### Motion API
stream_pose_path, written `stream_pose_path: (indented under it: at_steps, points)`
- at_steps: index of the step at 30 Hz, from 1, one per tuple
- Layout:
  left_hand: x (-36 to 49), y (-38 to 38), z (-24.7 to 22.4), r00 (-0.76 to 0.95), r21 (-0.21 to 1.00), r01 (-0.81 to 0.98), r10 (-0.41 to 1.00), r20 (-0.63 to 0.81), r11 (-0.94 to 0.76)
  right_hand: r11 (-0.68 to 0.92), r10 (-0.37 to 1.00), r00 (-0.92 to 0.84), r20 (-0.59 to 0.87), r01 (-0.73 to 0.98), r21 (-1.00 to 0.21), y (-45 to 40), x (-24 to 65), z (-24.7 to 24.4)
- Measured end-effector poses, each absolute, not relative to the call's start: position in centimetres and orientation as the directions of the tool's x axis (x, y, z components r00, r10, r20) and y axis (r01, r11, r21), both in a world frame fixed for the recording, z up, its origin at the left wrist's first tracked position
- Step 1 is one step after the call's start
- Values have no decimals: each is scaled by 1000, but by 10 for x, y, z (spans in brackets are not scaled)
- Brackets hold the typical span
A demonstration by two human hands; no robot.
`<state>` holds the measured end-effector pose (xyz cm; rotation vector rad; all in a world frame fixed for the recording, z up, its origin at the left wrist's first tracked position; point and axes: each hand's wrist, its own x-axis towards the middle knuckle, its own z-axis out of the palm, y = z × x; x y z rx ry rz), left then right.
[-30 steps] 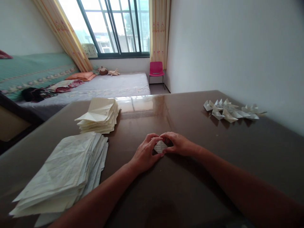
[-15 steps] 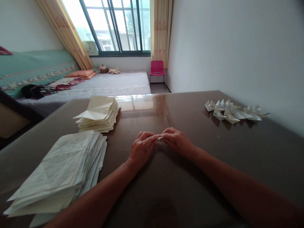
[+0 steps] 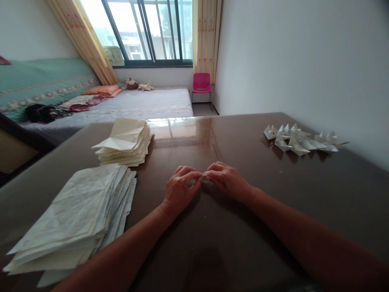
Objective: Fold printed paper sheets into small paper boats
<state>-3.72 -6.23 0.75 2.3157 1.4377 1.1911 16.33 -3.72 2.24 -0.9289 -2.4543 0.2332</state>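
Note:
Between my fingertips, over the middle of the brown table (image 3: 194,235), is a small folded piece of paper (image 3: 204,177), mostly hidden by the fingers. My left hand (image 3: 181,187) pinches it from the left, thumb and index finger together at its edge. From the right, my right hand (image 3: 226,180) grips the same piece, its fingers bent round it. The two hands nearly touch at the fingertips.
A stack of large creased sheets (image 3: 75,207) lies at the near left, with a smaller cream paper stack (image 3: 127,142) behind it. Several folded paper shapes (image 3: 299,140) stand at the back right. Beyond the table are a bed (image 3: 158,103) and a pink chair (image 3: 201,83).
The view has tilted slightly. My left thumb and index finger have parted into a wider loop behind the fingertips, and the small paper shows from a different side.

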Motion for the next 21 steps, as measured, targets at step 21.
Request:
stream_pose_path:
  at_steps: [21]
  points:
    - [-39, -63, 8, 222, 559, 654, 836, 502, -510, 699, 713, -552, 433, 506, -506, -38, 165, 28]
